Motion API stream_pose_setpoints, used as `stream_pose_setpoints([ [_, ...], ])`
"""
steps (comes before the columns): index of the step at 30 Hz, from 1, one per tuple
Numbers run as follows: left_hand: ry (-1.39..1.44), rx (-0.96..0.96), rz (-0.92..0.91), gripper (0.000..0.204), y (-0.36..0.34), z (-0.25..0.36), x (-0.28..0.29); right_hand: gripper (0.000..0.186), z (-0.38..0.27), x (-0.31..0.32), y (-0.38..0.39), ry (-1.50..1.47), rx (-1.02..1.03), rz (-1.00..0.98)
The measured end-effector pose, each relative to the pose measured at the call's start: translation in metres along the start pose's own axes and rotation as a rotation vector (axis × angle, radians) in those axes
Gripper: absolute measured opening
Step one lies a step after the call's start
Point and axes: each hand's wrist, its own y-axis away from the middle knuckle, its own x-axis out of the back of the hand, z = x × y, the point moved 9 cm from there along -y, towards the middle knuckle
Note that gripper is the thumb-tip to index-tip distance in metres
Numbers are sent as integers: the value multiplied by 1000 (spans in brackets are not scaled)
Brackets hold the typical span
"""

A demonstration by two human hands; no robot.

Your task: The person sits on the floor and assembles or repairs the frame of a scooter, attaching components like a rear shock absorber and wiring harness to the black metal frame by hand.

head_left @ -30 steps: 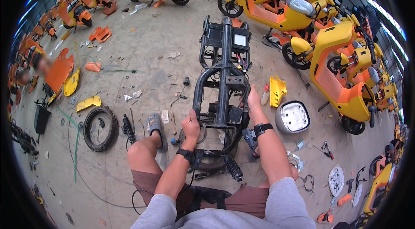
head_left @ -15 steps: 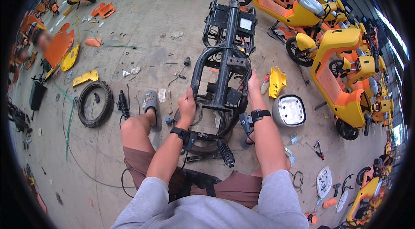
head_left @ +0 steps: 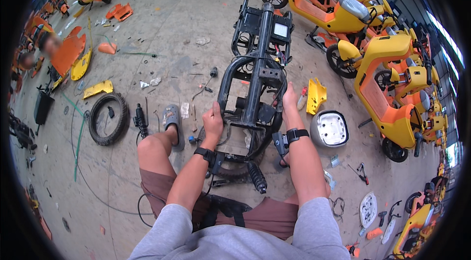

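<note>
Frame: the black scooter frame (head_left: 255, 83) lies on the concrete floor (head_left: 167, 29), running from the person's knees toward 12 o'clock.
Left hand: the left hand (head_left: 213, 121) is clenched around the frame's lower left tube, at about 8 o'clock of the frame.
Right hand: the right hand (head_left: 289, 99) rests on the frame's right side, at about 4 o'clock; whether its fingers wrap the tube cannot be told.
Frame to grip: both hands sit at its near end, so most of its length reaches away, beyond the hold.
Doing it well: likely best to keep both hands level and the pull even, so the long far end does not swing.
Nearby: a tyre (head_left: 108, 117) at 9 o'clock, a yellow panel (head_left: 316, 95) at 3 o'clock.
</note>
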Motion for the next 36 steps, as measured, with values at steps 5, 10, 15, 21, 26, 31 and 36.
stream_pose_setpoints([
  [5, -13, -13, 19, 59, 0, 2, 1, 54, 4, 1, 0, 1, -29, 0],
  [10, -19, -7, 31, 59, 0, 3, 2, 56, 0, 0, 0, -15, 6, -15],
  [15, -11, -12, 29, 57, 0, 3, 2, 61, 1, 0, -1, -44, 25, -19],
  [21, -5, -12, 26, 57, 1, 2, 0, 60, 1, 3, -4, -9, 38, 13],
  [26, 18, 7, 25, 57, 2, 2, 1, 60, 2, 1, -3, -31, 29, 3],
  [31, -1, 11, 28, 57, 1, 1, 3, 53, 5, -4, -1, -41, -14, -49],
  [36, -13, 7, 19, 57, 2, 2, 0, 53, 7, 2, -7, -14, -1, -19],
])
